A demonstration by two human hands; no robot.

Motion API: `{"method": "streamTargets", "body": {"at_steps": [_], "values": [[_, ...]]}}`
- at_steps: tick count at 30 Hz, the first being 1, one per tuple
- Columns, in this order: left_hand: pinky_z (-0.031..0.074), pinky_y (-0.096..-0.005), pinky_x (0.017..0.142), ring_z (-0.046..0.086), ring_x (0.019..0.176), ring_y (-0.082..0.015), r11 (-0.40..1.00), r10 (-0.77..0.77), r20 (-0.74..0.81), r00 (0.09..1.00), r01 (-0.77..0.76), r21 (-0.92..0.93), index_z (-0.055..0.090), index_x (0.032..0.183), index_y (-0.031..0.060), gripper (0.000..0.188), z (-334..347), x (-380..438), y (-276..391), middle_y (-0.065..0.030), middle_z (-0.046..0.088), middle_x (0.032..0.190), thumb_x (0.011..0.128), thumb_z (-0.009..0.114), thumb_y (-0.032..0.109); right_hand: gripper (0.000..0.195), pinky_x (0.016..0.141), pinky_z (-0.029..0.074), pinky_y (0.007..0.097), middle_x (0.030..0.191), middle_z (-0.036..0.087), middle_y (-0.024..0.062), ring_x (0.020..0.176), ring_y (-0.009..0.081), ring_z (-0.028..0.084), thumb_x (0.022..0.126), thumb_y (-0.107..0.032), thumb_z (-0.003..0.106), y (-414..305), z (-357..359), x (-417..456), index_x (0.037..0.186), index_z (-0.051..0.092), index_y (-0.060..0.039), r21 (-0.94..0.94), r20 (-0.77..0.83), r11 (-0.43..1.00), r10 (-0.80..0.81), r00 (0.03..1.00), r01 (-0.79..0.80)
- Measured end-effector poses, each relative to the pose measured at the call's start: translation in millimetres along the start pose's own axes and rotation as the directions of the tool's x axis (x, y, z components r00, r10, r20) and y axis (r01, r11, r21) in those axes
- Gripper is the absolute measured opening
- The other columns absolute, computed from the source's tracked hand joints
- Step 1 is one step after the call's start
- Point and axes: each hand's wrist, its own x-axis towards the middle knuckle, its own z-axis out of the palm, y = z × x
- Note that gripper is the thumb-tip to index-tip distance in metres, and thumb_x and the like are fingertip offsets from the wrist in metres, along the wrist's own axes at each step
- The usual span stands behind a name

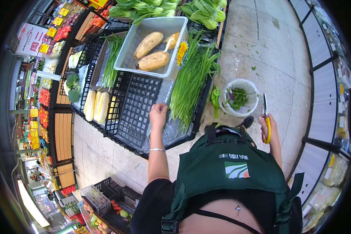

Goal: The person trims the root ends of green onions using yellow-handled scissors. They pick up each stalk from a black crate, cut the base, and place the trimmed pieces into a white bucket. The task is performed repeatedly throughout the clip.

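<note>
My right hand [269,128] grips scissors [265,117] by their red and yellow handles, blades pointing forward. My left hand [158,115] is over the display, its fingers curled together. A tiny dark spot shows at the fingertips, and I cannot tell whether it is something held. Left of that hand lies a black plastic crate [140,105] with a grid floor. To its right, a thick heap of long green garlic chives [190,87] rests on clear plastic sheeting [163,90]. A white bucket [253,109] containing green trimmings [238,98] stands on the floor beyond my apron [204,169].
A translucent bin [125,63] with lotus roots [153,61] stands behind the crate. Wrapped corn [101,108] and broccoli [73,87] lie left. A bright green tool or handle [216,96] is beside the bucket. Cabinets [324,84] line the right side; stacked crates [101,199] stand lower left.
</note>
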Motion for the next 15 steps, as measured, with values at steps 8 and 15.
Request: {"method": "streamTargets", "body": {"at_steps": [8,15], "values": [[0.048,-0.0443,0.072,0.058,0.087,-0.0351,0.918,0.103,-0.022,0.994,-0.086,0.387,0.057,0.095,0.0073,0.023,36.5,7.3,33.2,-0.0143,0.055,0.096,0.078,0.069,0.017,0.028,0.048,0.041,0.0251,0.073,0.057,0.0025,0.058,0.0093,0.049,0.085,-0.025,0.068,-14.8,2.7,-15.1,0.099,0.055,-0.0050,0.007,0.052,1.000,0.019,0.998,-0.019],[0.050,-0.0438,0.074,0.055,0.093,-0.0349,0.841,0.158,0.130,0.979,-0.202,0.503,0.056,0.095,0.0049,0.024,29.7,24.2,37.0,-0.0142,0.054,0.098,0.075,0.067,0.012,0.029,0.050,0.042,0.0251,0.073,0.058,0.0028,0.059,0.0096,0.049,0.085,-0.026,0.068,-4.6,-6.2,-27.4,0.100,0.055,-0.0047,0.015,0.032,0.999,0.036,0.999,-0.037]]}}
